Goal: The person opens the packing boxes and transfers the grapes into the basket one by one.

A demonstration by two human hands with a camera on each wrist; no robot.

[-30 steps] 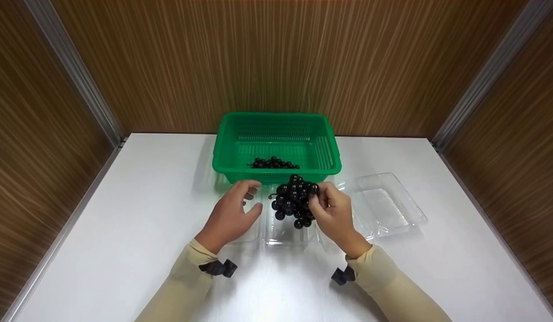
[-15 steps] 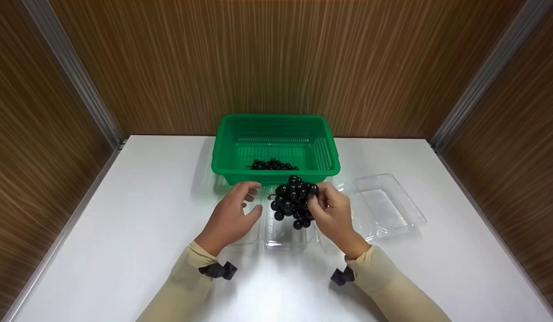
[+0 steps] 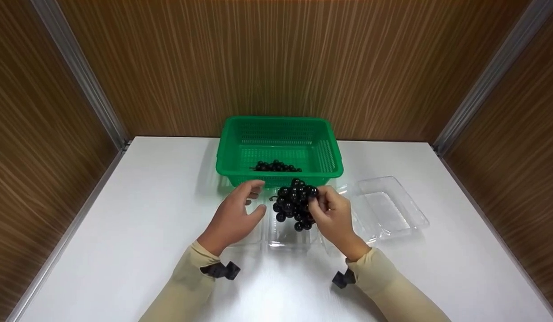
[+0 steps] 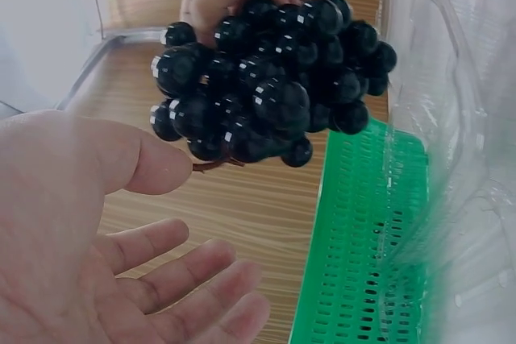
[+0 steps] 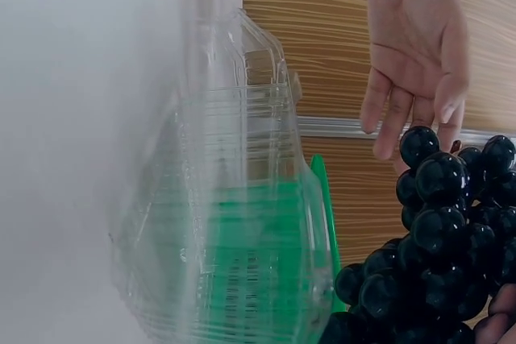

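A bunch of dark grapes (image 3: 290, 203) hangs above the clear plastic containers, its curved stem pointing left. My right hand (image 3: 332, 214) grips it from the right side. To the left of the bunch, my left hand (image 3: 234, 217) is held with relaxed, parted fingers and thumb, apart from the grapes. The left wrist view shows the same grapes (image 4: 266, 78) beyond the left palm (image 4: 48, 223). More dark grapes (image 3: 276, 167) lie in the green basket (image 3: 280, 174) behind the hands. Below the held bunch is a clear clamshell container (image 3: 289, 239), partly hidden by the hands.
The lid half of a clear container (image 3: 386, 208) lies to the right on the white table (image 3: 146, 201). Wood-grain panels (image 3: 276, 62) with metal corner strips enclose the table at the back and both sides.
The view has shifted slightly, so everything sits a little lower in the picture. Both hands and the grapes keep nearly the same positions relative to the containers and basket.
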